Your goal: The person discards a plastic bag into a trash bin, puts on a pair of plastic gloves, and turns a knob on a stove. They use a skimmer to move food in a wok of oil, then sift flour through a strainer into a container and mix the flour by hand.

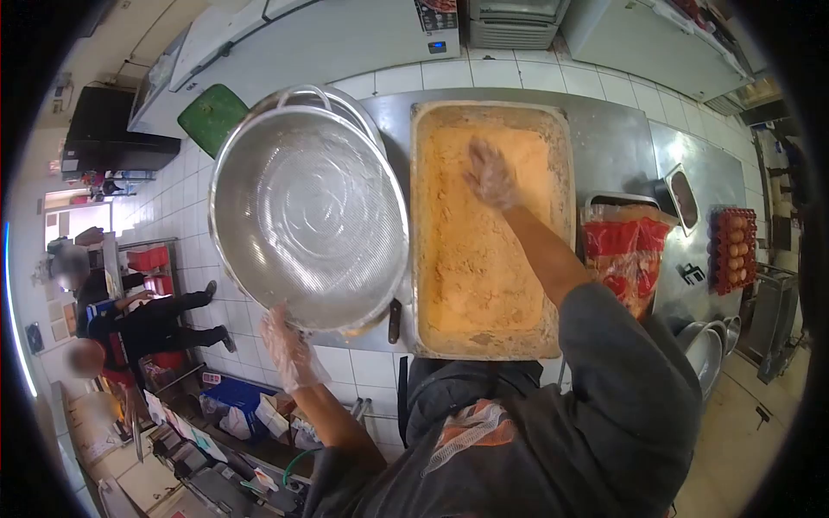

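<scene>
A large tray (563, 233) holds orange-yellow powder (484, 268) with some crumbly lumps. My right hand (489, 175), in a clear plastic glove, rests on the powder in the tray's upper part, its fingers apart. Left of the tray sits a big round metal sieve (324, 207) with a handle, set over another metal bowl. My left hand (292, 352), also gloved, is at the sieve's near rim; what its fingers grip there is hard to make out. A dark knife handle (395, 321) lies between sieve and tray.
Right of the tray are a red plastic bag (623, 250), a small metal pan (682, 198) and a red egg tray (732, 250). A green lid (211, 119) sticks out behind the sieve. People (155, 324) stand at the far left. Bowls (708, 354) sit at the right.
</scene>
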The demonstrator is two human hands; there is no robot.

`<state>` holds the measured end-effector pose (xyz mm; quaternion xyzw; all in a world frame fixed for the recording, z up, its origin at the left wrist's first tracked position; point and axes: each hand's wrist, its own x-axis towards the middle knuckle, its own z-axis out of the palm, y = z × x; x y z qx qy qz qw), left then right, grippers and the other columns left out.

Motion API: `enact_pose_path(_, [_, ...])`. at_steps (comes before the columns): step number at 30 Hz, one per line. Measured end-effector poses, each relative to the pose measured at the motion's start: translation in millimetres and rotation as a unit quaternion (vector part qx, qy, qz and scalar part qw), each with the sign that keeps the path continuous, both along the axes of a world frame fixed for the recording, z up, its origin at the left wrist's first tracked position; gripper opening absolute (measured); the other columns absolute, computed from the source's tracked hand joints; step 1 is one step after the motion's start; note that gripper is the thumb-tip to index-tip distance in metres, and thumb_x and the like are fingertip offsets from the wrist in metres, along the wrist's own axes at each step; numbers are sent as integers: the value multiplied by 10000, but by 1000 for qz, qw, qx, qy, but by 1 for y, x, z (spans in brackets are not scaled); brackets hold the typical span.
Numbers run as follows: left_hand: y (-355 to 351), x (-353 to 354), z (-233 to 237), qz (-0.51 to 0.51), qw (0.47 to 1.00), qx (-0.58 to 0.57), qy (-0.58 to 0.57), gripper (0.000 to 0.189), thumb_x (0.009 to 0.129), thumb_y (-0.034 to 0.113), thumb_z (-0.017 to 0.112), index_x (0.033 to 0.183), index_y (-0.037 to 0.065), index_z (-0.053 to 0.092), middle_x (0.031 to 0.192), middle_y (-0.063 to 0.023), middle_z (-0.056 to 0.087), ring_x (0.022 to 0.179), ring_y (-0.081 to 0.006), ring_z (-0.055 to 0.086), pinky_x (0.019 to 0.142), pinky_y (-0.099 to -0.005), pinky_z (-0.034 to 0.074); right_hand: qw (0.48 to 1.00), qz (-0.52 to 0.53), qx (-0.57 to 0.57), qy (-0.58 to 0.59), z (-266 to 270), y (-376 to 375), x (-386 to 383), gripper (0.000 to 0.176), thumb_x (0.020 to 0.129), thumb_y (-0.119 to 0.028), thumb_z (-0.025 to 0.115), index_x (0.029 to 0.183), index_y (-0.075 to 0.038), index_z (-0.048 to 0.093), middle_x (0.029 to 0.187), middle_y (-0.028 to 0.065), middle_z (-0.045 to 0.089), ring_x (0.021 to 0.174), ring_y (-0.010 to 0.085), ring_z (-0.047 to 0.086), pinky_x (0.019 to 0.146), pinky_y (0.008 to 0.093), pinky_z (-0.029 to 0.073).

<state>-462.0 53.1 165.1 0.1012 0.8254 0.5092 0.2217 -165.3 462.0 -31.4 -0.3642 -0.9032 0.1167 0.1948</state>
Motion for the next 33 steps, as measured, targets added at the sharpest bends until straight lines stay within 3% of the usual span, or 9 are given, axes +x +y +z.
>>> enact_pose_path(1, [2, -1, 1, 4, 1000, 13, 1, 587, 882, 184, 647, 1365, -25, 386, 1212, -198, 562, 1061, -298, 589, 863, -410, 506, 919, -12, -349, 181, 1, -15, -1, 523, 993, -352, 475, 1398, -23, 438, 1449, 140, 443, 1302, 289, 453, 1125, 438, 343])
enact_pose_path(3, [0, 10, 8, 66, 996, 25, -47, 621, 865, 202, 668, 1363, -32, 379, 1200, -201, 562, 1056, -303, 583, 868, -412, 501, 775, 61, -579, 244, 8, -80, 28, 508, 991, -342, 475, 1409, -53, 440, 1442, 135, 444, 1302, 301, 452, 1114, 441, 358])
enact_pose_path(6, [46, 37, 49, 176, 975, 55, -123, 656, 842, 235, 698, 1343, -44, 380, 1182, -208, 560, 1050, -309, 576, 870, -413, 496, 909, 314, -271, -31, 24, -127, 65, 459, 968, -217, 543, 1395, -67, 467, 1351, 119, 536, 1232, 245, 528, 1068, 404, 413])
enact_pose_path(10, [36, 27, 31, 118, 989, 55, -73, 552, 844, 219, 680, 1303, 12, 453, 1103, -141, 574, 1036, -277, 573, 832, -376, 507, 889, 176, -335, 259, -13, -44, 10, 466, 954, -241, 545, 1381, -65, 486, 1343, 158, 536, 1237, 294, 521, 1042, 413, 431])
enact_pose_path(13, [23, 27, 19, 102, 992, 47, -59, 461, 867, 182, 636, 1285, 47, 496, 1084, -101, 579, 1025, -238, 572, 789, -357, 515, 993, 71, -90, -1, -20, -3, -35, 462, 952, -264, 545, 1365, -60, 508, 1388, 197, 487, 1260, 322, 504, 1039, 433, 424])
enact_pose_path(16, [22, 25, 16, 101, 992, 45, -61, 449, 882, 218, 620, 1275, 41, 493, 1107, -114, 572, 997, -225, 576, 757, -355, 511, 990, 122, -15, 71, -5, -9, -40, 473, 970, -280, 523, 1393, -72, 489, 1429, 206, 441, 1277, 307, 495, 1042, 442, 417])
enact_pose_path(22, [32, 45, 52, 149, 982, 50, -106, 635, 845, 296, 691, 1310, -37, 416, 1149, -177, 568, 965, -252, 599, 764, -347, 513, 811, 299, -499, -54, 7, -138, 44, 530, 998, -244, 513, 1457, -38, 348, 1487, 141, 401, 1338, 261, 434, 1119, 400, 370])
enact_pose_path(29, [13, 27, 18, 104, 993, 18, -58, 561, 880, 335, 631, 1261, -31, 443, 1096, -171, 576, 917, -251, 606, 745, -360, 512, 989, 130, -12, 74, 10, -21, -37, 498, 976, -278, 504, 1379, 5, 432, 1429, 179, 456, 1298, 341, 448, 1105, 434, 360])
enact_pose_path(33, [15, 33, 31, 137, 988, 23, -72, 589, 888, 329, 648, 1279, -57, 436, 1132, -179, 575, 929, -239, 606, 768, -338, 506, 975, 177, -95, 97, -21, -72, -35, 463, 959, -202, 495, 1384, -22, 458, 1388, 182, 503, 1269, 374, 472, 1091, 443, 369])
